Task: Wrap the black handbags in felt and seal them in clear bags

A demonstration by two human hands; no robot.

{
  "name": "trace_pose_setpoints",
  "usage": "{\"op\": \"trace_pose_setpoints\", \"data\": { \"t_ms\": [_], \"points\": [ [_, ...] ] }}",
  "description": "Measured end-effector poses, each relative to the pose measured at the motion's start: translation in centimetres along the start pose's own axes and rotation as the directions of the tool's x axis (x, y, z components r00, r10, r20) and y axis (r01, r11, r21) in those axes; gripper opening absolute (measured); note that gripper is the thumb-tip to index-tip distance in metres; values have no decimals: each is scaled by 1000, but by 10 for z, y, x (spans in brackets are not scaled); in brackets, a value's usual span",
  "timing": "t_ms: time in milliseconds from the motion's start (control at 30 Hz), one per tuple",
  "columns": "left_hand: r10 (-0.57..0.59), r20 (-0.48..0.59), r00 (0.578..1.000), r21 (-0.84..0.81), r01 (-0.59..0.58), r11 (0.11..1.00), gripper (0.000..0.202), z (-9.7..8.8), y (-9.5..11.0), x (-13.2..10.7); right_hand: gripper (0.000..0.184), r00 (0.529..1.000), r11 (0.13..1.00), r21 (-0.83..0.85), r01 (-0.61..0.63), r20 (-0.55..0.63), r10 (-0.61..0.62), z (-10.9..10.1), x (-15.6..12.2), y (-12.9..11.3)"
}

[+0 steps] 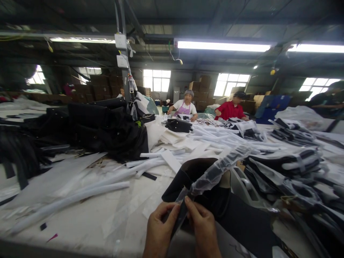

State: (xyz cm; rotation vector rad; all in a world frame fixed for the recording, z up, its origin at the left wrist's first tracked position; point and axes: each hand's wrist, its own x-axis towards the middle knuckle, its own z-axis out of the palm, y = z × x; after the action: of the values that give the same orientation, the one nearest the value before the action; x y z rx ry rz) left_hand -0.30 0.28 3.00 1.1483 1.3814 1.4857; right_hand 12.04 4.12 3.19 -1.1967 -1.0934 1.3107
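Note:
My left hand (159, 229) and my right hand (202, 227) meet at the near edge of the table, fingers pinched on the lower end of a black strap in a clear plastic sleeve (215, 172). The sleeved strap runs up and to the right from my fingers. Under it lies a black bag (236, 215) with a brown lining showing at its open top.
White rolled paper strips (80, 195) lie across the white table (80, 222). A heap of black bags (107, 132) stands at left, wrapped straps (290, 168) pile at right. Two people work at the far end, one in a pink apron (185, 106), one in red (231, 109).

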Motion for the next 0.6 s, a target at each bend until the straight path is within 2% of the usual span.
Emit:
{"op": "trace_pose_setpoints", "data": {
  "t_ms": [67,133,233,333,433,600],
  "points": [
    [85,-41,996,57,-82,995,27,2,-3,0,47,1000,999,31,-8,-16,8,1,0,2],
    [222,-81,972,134,-210,968,19,3,-7,0,47,999,998,53,-21,-24,22,2,-1,1],
    [457,-91,885,251,-424,870,10,3,-11,-1,50,998,990,131,-59,-30,64,4,-3,-6],
    [616,-16,787,334,-577,746,19,2,-15,-3,54,994,974,205,-94,-33,103,6,-5,-14],
    [725,92,682,375,-699,609,32,-1,-17,-2,57,995,972,214,-93,-25,101,6,-5,-18],
    [798,279,535,456,-805,380,24,-8,-6,0,55,990,967,213,-143,28,140,7,-5,-22]
  ]
}}
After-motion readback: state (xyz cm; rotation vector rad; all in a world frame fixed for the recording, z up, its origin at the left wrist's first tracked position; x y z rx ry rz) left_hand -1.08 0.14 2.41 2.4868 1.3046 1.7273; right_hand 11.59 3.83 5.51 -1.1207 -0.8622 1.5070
